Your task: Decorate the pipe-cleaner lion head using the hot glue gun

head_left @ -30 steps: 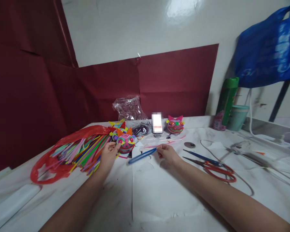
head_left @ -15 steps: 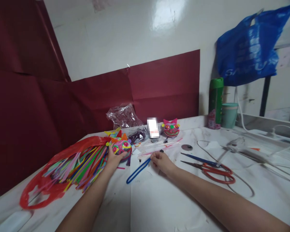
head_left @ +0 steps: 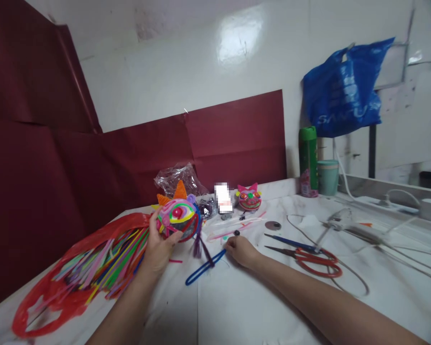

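Note:
My left hand [head_left: 160,250] is closed around a colourful pipe-cleaner animal head [head_left: 185,210] with orange pointed ears and a red eye, raised off the table. Dark purple tassels [head_left: 198,245] dangle from its right side, one strand crossing in front of a long blue pipe-cleaner loop [head_left: 200,276]. The near end of that loop is pinched in the fingertips of my right hand [head_left: 241,251], low over the white sheet. A second head [head_left: 249,197], pink with red eyes, stands farther back.
Left, a red plastic bag [head_left: 32,326] holds many coloured pipe cleaners [head_left: 111,261]. Red-handled scissors [head_left: 318,263] and blue tweezers [head_left: 290,242] lie right, near a glue gun [head_left: 359,230] with cables. Behind are a clear plastic bag [head_left: 179,179], green can [head_left: 308,160] and cup [head_left: 328,177].
My left hand has lifted the animal head toward me and turned it, so its tassels now hang near the blue loop. My right hand keeps its pinch on the loop. The camera view has shifted.

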The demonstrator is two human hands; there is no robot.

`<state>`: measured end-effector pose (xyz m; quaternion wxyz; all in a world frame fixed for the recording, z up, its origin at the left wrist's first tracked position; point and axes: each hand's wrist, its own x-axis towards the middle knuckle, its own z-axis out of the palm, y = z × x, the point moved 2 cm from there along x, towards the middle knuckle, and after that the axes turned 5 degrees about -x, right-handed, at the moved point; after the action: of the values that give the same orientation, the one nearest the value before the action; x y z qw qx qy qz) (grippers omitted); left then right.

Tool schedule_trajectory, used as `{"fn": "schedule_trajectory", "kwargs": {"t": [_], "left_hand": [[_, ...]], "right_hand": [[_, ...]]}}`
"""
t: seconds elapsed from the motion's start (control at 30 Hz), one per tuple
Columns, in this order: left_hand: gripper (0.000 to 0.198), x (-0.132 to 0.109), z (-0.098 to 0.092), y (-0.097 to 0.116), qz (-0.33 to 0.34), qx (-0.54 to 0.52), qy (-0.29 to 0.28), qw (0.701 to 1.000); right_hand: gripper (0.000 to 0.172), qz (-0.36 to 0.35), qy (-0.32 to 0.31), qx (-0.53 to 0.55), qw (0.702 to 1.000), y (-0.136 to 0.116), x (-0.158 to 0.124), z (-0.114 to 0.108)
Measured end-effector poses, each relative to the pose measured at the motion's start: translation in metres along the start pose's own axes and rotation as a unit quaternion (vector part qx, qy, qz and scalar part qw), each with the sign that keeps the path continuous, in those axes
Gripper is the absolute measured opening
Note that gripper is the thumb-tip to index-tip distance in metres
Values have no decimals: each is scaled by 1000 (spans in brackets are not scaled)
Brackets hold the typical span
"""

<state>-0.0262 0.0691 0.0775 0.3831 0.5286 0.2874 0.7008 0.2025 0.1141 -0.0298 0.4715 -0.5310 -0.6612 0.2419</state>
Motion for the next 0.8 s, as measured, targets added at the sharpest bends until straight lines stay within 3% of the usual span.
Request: {"fn": "schedule_trajectory", "kwargs": {"t": [0.13,0.3,0.4,0.5,0.67,0.8], "left_hand": [[95,2,-8,-1,-10,2,-7,1000],[98,-1,-10,-4,-43,-47,-50,997],[101,-12,1,-6,-12,24,-61,998],[110,-29,19,-5,27,105,-51,993],[126,-43,38,0,18,64,-104,992],[101,-33,33,-1,34,72,-90,993]], "right_hand": [[16,-44,44,14,998,-18,1,-13],[39,-103,58,94,988,-52,-4,-27],[64,-163,12,190,968,-71,-12,-26],[89,-171,-40,264,948,-82,-19,-23],[77,-118,-139,403,897,-87,-21,-23],[76,-95,-162,472,861,-86,-19,-28]]}}
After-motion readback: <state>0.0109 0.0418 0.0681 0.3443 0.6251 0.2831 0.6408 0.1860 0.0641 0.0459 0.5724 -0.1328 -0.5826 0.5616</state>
